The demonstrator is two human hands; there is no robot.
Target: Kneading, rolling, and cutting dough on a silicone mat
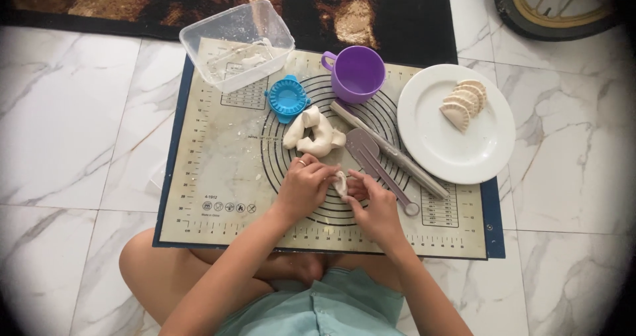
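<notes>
Seen from above: left hand (304,185) and right hand (375,205) pinching a small pale piece of dough (340,183) over a beige printed baking mat (218,170) — dough lumps (314,132), blue plastic dumpling press (287,97), purple plastic cup (357,72) beyond. Off right, round white plate (437,147) bearing folded dumplings (466,101).

Pale teal garment, bare arms, ring on left hand (303,185)

Marble floor (66,111) under pastry mat (218,177) (rug (165,5) beyond)
</notes>
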